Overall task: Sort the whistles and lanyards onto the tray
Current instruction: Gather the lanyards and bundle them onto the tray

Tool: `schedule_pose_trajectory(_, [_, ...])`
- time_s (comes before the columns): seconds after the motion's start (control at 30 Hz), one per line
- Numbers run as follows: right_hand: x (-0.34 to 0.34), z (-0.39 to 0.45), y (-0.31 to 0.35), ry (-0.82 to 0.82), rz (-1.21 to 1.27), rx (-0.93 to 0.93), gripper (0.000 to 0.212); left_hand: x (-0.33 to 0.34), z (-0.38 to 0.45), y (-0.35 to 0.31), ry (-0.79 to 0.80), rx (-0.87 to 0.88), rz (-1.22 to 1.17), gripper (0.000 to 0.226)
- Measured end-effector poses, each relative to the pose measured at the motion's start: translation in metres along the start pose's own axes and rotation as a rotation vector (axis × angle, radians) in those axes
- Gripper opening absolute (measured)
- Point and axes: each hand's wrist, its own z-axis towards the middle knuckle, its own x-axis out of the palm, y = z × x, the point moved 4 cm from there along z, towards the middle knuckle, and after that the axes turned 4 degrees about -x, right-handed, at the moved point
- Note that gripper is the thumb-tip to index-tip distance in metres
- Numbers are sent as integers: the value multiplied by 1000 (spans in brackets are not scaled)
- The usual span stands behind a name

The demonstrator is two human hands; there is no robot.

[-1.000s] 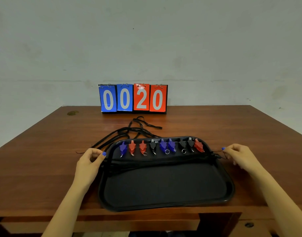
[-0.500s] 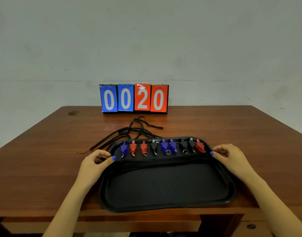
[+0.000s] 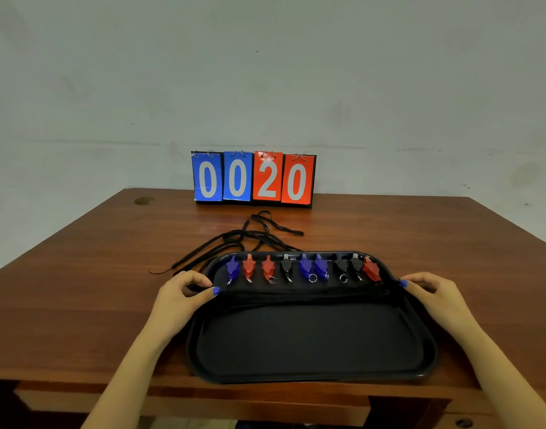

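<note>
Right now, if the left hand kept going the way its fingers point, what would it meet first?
The left hand points right across the tray, along the lanyard it pinches. First in line is probably the blue whistle; depth is unclear.

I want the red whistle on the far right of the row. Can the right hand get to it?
Probably yes. The right hand sits at the black plastic tray's right edge, right beside the red plastic whistle; nothing lies between, though its fingers pinch a black lanyard.

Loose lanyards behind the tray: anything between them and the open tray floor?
Yes. The row of whistles along the tray's far rim lies between the loose lanyards and the open floor, as does the lanyard stretched between both hands.
</note>
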Motion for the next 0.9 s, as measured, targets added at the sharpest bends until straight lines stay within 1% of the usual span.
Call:
schedule_pose_trajectory(0.07, [1, -1, 3, 2, -14, -23, 15, -4, -1, 0, -76, -4, -58, 2])
schedule_pose_trajectory(0.13, [0, -1, 7, -2, -63, -30, 13, -12, -1, 3, -247, -31, -136, 6])
schedule_pose_trajectory(0.2, [-1, 1, 13, -44, -247, -85, 17, -25, -1, 5, -391, -58, -245, 14])
schedule_pose_trajectory(0.23, [-1, 2, 19, -61, -340, -123, 18, -34, 1, 7, -425, -57, -252, 16])
schedule_pose_trajectory(0.27, [0, 3, 27, -63, -394, -155, 18, -44, 6, 11, -442, -49, -187, 17])
schedule_pose_trajectory(0.37, [13, 5, 58, 12, -416, -233, 17, -75, 27, 30, -401, -79, 213, 21])
schedule_pose_trajectory(0.47, [41, 7, 96, 134, -391, -389, 20, -80, 37, 50, -234, -198, 578, 33])
schedule_pose_trajectory(0.53, [68, 3, 119, 257, -419, -499, 22, -73, 37, 56, -157, -220, 726, 35])
schedule_pose_trajectory(0.6, [96, -5, 140, 385, -499, -583, 22, -71, 37, 54, -163, -209, 736, 27])
schedule_pose_trajectory(0.67, [120, -12, 160, 465, -511, -659, 24, -74, 38, 52, -193, -218, 705, 20])
schedule_pose_trajectory(0.83, [158, -24, 192, 552, -472, -726, 26, -71, 39, 53, -166, -191, 713, 11])
schedule_pose_trajectory(0.9, [173, -30, 204, 576, -480, -761, 27, -73, 39, 53, -176, -165, 660, 6])
